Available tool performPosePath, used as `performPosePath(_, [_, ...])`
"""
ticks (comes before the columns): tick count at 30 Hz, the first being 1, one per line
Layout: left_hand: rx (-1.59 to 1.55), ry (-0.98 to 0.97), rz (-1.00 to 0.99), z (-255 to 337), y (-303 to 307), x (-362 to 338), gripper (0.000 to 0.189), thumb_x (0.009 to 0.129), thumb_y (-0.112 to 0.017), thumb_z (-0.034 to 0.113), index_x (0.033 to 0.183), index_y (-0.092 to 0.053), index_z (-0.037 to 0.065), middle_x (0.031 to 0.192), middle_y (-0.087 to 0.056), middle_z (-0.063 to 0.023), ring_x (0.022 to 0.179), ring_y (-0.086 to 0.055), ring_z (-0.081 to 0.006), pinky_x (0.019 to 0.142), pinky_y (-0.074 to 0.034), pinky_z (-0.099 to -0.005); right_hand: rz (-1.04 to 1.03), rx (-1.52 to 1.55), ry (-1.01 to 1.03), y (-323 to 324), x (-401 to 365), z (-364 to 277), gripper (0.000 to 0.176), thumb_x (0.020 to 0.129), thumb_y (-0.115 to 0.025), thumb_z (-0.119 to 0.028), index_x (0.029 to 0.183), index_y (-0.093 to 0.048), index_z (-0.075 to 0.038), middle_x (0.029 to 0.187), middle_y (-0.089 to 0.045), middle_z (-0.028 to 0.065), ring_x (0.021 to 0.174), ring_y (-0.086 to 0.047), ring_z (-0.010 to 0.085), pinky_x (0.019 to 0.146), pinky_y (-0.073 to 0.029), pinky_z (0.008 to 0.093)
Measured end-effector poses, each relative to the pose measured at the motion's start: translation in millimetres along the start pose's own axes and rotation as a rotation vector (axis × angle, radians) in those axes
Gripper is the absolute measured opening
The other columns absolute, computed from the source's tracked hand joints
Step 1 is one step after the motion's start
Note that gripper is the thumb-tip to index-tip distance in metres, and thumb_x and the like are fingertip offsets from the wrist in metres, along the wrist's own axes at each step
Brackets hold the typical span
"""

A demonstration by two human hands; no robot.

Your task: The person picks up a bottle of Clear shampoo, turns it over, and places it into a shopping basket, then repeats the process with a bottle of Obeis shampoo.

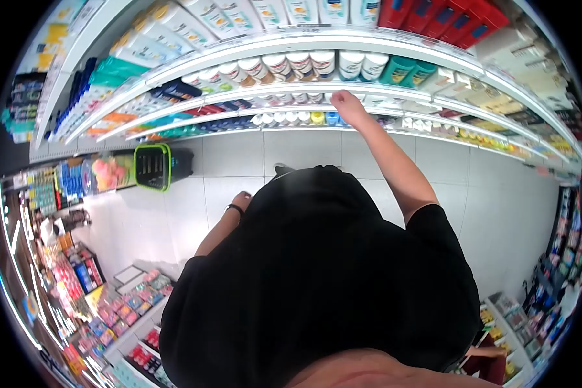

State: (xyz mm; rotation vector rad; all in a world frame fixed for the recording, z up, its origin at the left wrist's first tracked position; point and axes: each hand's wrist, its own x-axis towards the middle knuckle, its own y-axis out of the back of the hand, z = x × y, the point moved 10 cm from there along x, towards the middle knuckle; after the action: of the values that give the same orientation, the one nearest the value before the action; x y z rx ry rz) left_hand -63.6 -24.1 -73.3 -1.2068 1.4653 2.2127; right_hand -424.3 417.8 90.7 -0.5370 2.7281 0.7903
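My right hand (pixel 346 103) is stretched forward to the shelf unit, at the edge of a middle shelf (pixel 394 90). Its fingers look curled, and what they hold, if anything, is hidden. Just above it stand white-capped bottles (pixel 352 63) in a row, and below it a blue item (pixel 332 118) and a yellow item (pixel 317 118) sit on a lower shelf. My left hand (pixel 242 199), with a dark band at the wrist, hangs low beside my black shirt, over the floor. Its fingers are too small and partly turned away to read.
A black basket with a green rim (pixel 169 167) stands on the tiled floor (pixel 233 155) at the left. Red bottles (pixel 427 22) and white bottles (pixel 301 10) line the top shelf. Displays of packaged goods (pixel 119 310) stand at the lower left. Another person's hand (pixel 488 352) shows at the lower right.
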Motion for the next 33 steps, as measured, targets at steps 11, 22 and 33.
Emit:
performPosePath(11, [-0.236, 0.004, 0.029, 37, 13, -22, 0.035, 0.092, -0.056, 0.03, 0.111, -0.071, 0.005, 0.113, -0.071, -0.0199, 0.11, -0.066, -0.0352, 0.096, -0.051, -0.0429, -0.178, -0.009, 0.211, -55, 5, -160, 0.057, 0.094, -0.065, -0.036, 0.137, -0.052, -0.001, 0.13, -0.06, 0.0243, 0.117, -0.062, 0.0341, 0.097, -0.049, 0.0395])
performPosePath(22, [-0.273, -0.071, -0.047, -1, 54, 38, 0.038, 0.09, -0.058, 0.034, 0.109, -0.073, 0.004, 0.117, -0.07, -0.0204, 0.113, -0.064, -0.0351, 0.099, -0.05, -0.0421, -0.161, -0.136, 0.305, -150, 19, -269, 0.063, 0.092, -0.065, -0.035, 0.141, -0.048, 0.0, 0.139, -0.052, 0.0281, 0.128, -0.054, 0.04, 0.108, -0.043, 0.0426])
performPosePath(33, [-0.466, 0.014, 0.052, -176, 124, 80, 0.042, 0.089, -0.061, 0.04, 0.11, -0.072, 0.005, 0.117, -0.07, -0.0206, 0.114, -0.064, -0.0339, 0.099, -0.05, -0.0419, 0.173, -0.743, 0.51, -240, 109, -387, 0.056, 0.09, -0.064, -0.032, 0.134, -0.055, 0.0, 0.134, -0.056, 0.0294, 0.119, -0.059, 0.0437, 0.103, -0.047, 0.0489])
